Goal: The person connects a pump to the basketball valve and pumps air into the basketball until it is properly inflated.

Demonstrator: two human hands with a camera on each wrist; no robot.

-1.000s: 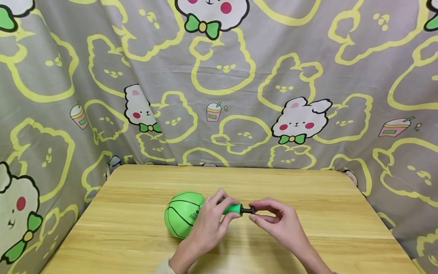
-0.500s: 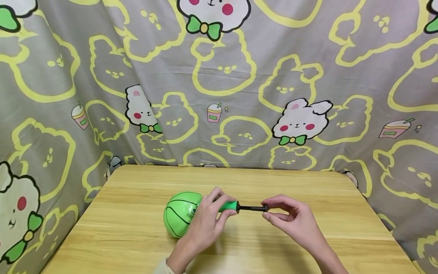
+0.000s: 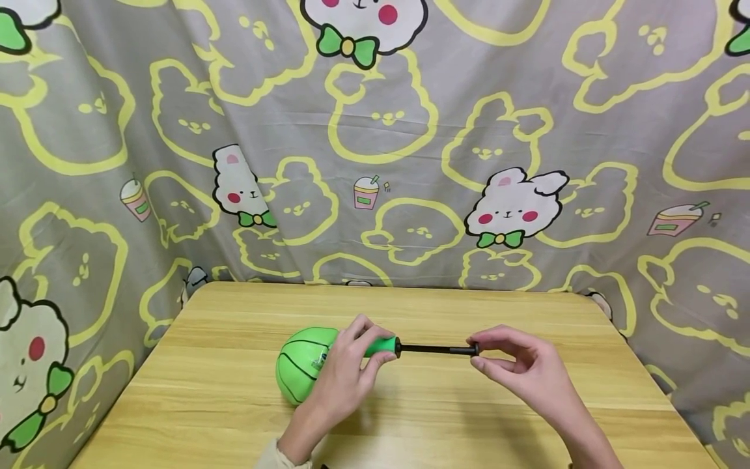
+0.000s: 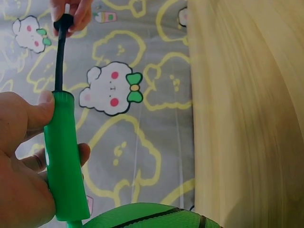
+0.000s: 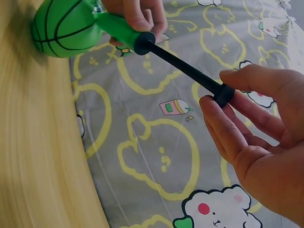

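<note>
A green ball with black basketball lines (image 3: pixel 300 368) is on the table at left, partly hidden behind my left hand (image 3: pixel 346 374). That hand grips the green barrel of a small hand pump (image 3: pixel 381 346), its fingers and thumb wrapped round it. In the left wrist view the barrel (image 4: pixel 66 156) points down to the ball (image 4: pixel 152 218) at the lower edge. My right hand (image 3: pixel 530 365) pinches the black end of the pump's plunger (image 3: pixel 436 350) between thumb and fingers. The black rod stands far out of the barrel, as the right wrist view also shows with the plunger end (image 5: pixel 223 94).
The light wooden table (image 3: pixel 234 312) lies under both hands. Behind and around it hangs a grey curtain (image 3: pixel 410 163) printed with yellow outlines and white rabbits. A small dark object (image 3: pixel 325 466) peeks in at the bottom edge beside the left sleeve.
My right hand has drawn the plunger out to the right, so much more of the black rod shows. My left hand, with the pump barrel and ball, has shifted slightly left.
</note>
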